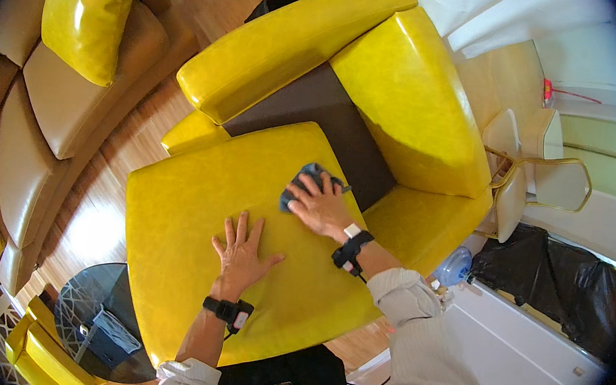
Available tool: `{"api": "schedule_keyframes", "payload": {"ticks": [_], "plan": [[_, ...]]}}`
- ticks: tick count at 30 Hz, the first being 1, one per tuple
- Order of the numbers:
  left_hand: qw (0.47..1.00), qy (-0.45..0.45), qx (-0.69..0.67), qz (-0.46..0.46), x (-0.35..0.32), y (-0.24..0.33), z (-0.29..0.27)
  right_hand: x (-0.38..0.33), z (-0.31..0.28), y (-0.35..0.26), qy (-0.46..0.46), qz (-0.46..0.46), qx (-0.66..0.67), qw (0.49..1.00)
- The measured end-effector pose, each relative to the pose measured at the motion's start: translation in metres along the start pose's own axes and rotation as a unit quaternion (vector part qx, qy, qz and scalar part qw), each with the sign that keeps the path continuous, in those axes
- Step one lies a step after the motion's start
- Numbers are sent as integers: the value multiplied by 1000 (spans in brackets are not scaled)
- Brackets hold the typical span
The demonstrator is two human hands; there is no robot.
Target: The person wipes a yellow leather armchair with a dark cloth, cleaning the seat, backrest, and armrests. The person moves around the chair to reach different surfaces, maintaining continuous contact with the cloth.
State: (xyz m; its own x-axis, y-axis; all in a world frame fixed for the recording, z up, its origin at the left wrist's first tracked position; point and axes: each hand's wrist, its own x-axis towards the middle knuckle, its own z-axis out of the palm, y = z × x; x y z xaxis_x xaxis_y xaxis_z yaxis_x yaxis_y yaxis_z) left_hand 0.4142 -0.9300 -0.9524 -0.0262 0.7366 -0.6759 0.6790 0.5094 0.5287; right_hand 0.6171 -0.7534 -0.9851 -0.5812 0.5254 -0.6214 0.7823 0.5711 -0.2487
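A large yellow leather-like seat cushion point(178, 221) lies tilted out of a yellow armchair point(415, 101), partly over its dark brown seat base point(312, 106). My left hand point(240, 256) rests flat on the cushion's top, fingers spread, with nothing in it. To its upper right, my right hand point(321, 209) presses a dark grey-blue cloth point(287, 198) onto the cushion near its edge by the seat base. The fingers lie over the cloth and hide part of it.
A brown curved sofa point(53, 101) with a yellow pillow point(90, 4) stands at left. A round glass table point(76, 298) holding a folded grey-blue cloth point(117, 329) is at lower left. At right are a white chair point(508, 197), a water bottle point(455, 266) and a white cabinet point(508, 339).
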Motion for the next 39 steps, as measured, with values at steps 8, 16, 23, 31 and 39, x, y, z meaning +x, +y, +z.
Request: {"api": "schedule_keyframes", "payload": {"ticks": [8, 16, 23, 31, 39], "plan": [[998, -15, -52, -15, 21, -3, -4, 24, 0, 31, 6, -17, 9, 1000], [995, 13, -98, 2, 17, -10, 2, 113, 8, 32, 2, 37, 8, 999], [994, 6, -105, -7, 19, -9, -4, 124, -2, 46, -20, -1, 5, 1000], [994, 53, -90, 27, 14, -15, 0, 188, 0, 36, -35, 83, -10, 996], [987, 129, -70, -67, 15, -56, -10, 151, 5, 13, -43, -103, -114, 987]]}}
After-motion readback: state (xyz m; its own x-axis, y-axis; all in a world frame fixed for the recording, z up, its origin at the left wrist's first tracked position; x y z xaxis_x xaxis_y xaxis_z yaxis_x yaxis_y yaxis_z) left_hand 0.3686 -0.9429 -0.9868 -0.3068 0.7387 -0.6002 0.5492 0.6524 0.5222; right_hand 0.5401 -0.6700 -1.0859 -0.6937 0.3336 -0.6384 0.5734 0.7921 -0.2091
